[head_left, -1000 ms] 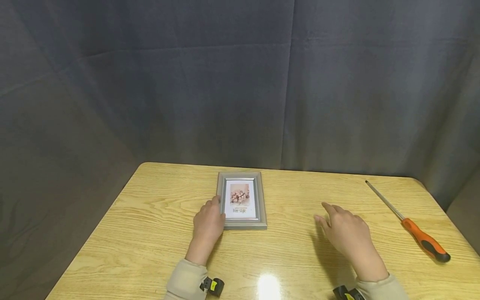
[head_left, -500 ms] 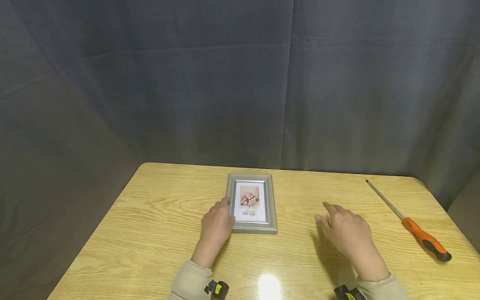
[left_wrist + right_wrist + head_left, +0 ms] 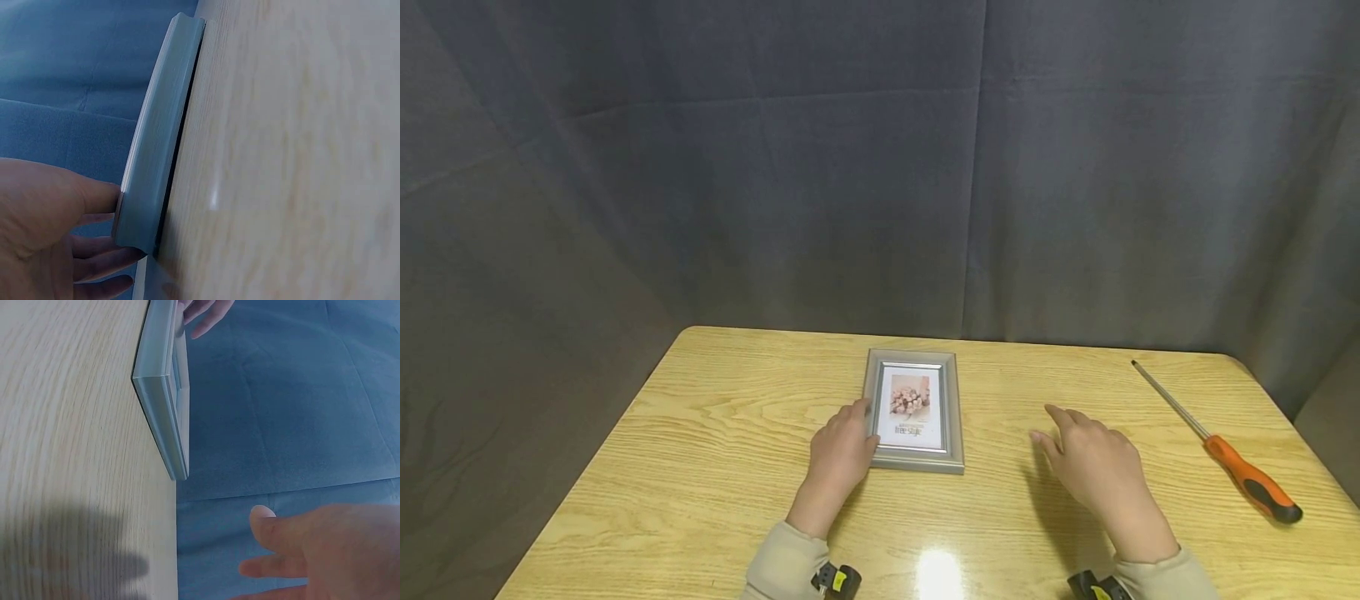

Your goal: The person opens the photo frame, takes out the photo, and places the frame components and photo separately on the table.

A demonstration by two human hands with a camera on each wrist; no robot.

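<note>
A silver-grey picture frame (image 3: 957, 417) lies face up on the table, with a flower print and "free style" lettering inside. My left hand (image 3: 841, 446) grips its left side near the front corner. In the left wrist view the thumb (image 3: 100, 197) rests on the frame's face, while other fingers (image 3: 106, 262) sit against its side edge. Apart from the frame, to its right, my right hand (image 3: 1093, 462) hovers over the table with fingers loosely extended and nothing held. The right wrist view shows the right thumb (image 3: 275, 531) standing away from the frame.
A long screwdriver (image 3: 1240, 475) with an orange and black handle lies at the right side of the wood-grain table (image 3: 700, 467). Dark grey curtains (image 3: 820, 183) hang behind and beside the table. Light glares off the table's front.
My left hand has slid the picture frame to the right across the table and slightly nearer. The right hand and the screwdriver have stayed in place.
</note>
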